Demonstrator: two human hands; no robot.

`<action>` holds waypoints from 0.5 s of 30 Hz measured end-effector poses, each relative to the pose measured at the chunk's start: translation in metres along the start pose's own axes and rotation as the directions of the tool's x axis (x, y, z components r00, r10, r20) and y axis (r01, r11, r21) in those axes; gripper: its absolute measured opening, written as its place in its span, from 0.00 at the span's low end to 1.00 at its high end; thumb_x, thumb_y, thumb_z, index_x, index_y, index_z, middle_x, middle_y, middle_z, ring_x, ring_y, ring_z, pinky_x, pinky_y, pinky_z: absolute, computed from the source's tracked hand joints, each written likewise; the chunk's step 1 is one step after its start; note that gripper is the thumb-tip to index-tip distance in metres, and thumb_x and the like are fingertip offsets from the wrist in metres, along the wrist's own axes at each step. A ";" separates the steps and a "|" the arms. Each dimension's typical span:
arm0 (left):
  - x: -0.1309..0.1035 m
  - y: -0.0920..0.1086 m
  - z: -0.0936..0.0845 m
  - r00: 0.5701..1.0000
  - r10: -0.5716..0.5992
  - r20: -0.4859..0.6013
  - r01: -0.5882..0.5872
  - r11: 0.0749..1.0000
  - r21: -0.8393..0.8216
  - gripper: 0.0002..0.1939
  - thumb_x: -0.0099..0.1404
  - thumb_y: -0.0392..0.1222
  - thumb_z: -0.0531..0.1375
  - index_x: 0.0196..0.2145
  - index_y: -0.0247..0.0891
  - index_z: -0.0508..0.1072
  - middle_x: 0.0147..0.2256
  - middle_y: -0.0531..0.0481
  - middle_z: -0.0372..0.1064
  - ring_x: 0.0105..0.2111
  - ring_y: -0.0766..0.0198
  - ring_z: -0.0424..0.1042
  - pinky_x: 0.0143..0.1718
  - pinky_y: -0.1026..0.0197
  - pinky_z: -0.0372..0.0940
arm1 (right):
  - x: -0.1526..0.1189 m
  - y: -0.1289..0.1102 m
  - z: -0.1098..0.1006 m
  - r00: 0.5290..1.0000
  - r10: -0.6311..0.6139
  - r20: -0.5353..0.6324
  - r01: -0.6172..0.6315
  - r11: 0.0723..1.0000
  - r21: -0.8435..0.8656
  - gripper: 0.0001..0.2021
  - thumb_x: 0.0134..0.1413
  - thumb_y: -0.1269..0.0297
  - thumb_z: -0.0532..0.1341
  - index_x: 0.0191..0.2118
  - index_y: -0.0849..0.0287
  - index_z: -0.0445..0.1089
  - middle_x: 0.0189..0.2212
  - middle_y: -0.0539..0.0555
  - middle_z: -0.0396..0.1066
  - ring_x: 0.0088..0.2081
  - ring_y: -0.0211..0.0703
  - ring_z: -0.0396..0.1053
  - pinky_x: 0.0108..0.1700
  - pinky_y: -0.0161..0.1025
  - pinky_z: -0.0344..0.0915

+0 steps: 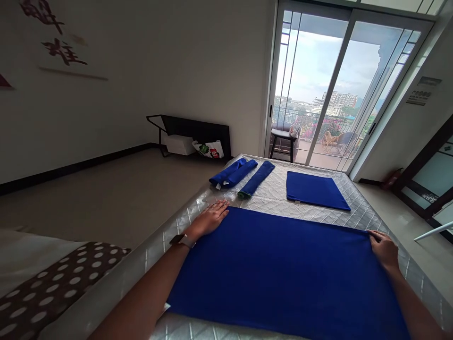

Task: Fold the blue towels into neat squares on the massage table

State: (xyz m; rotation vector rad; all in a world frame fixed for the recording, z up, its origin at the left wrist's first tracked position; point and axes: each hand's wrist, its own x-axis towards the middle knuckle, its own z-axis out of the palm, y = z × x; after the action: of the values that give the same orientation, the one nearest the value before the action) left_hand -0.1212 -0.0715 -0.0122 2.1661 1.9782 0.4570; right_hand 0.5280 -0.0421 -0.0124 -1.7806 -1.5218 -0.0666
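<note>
**Blue towel spread flat, both hands at its far corners**

While the large blue towel lies spread across the near end of the mattress, the person has a hand at each of its far corners. The left hand rests flat, fingers stretched out and together, palm down at the far left corner of the cloth; it grips nothing. The right hand sits at the far right corner with its fingers curled; it seems to pinch the edge of the towel there, though the grip itself is hard to make out. A watch is on the left wrist.

Further up the mattress lie two rolled blue towels side by side, a third roll with a green end just beside them, and a folded blue towel lying flat, well apart from the hands.

To judge from this, the step in hand is smoothing and squaring the spread towel. A next move would call for both far corners to be held evenly, so the far edge stays straight and the cloth does not wrinkle.

A spotted pillow lies at the near left, and a glass balcony door stands beyond the bed.
</note>
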 end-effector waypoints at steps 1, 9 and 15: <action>0.000 0.000 -0.001 1.000 -0.007 -0.008 0.007 1.000 -0.008 0.31 0.71 0.53 0.45 0.65 0.38 0.65 0.66 0.42 0.59 0.68 0.48 0.54 0.68 0.43 0.50 | 0.000 0.001 0.000 1.000 -0.001 0.004 0.001 1.000 -0.012 0.16 0.47 0.55 0.55 0.30 0.53 0.79 0.37 0.56 0.80 0.42 0.53 0.75 0.49 0.47 0.70; 0.001 -0.010 -0.013 0.972 -0.138 -0.192 0.120 0.987 -0.103 0.27 0.68 0.50 0.46 0.53 0.36 0.76 0.58 0.40 0.71 0.60 0.48 0.67 0.64 0.48 0.59 | -0.004 -0.009 0.002 0.986 -0.159 0.051 0.167 0.952 -0.255 0.19 0.52 0.60 0.51 0.39 0.57 0.79 0.45 0.60 0.78 0.49 0.55 0.73 0.56 0.53 0.66; 0.007 -0.014 -0.018 0.930 -0.218 -0.295 0.172 0.970 -0.174 0.15 0.61 0.46 0.54 0.37 0.40 0.78 0.45 0.42 0.78 0.50 0.49 0.73 0.57 0.50 0.65 | -0.004 -0.017 0.006 0.967 -0.161 0.199 0.217 0.929 -0.301 0.19 0.55 0.58 0.52 0.43 0.53 0.79 0.50 0.57 0.77 0.49 0.55 0.73 0.53 0.52 0.69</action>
State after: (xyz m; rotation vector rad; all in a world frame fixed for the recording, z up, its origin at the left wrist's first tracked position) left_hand -0.1402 -0.0645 0.0008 1.8774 2.2113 0.9286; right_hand 0.5099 -0.0420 -0.0101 -1.9229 -1.8932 -0.2790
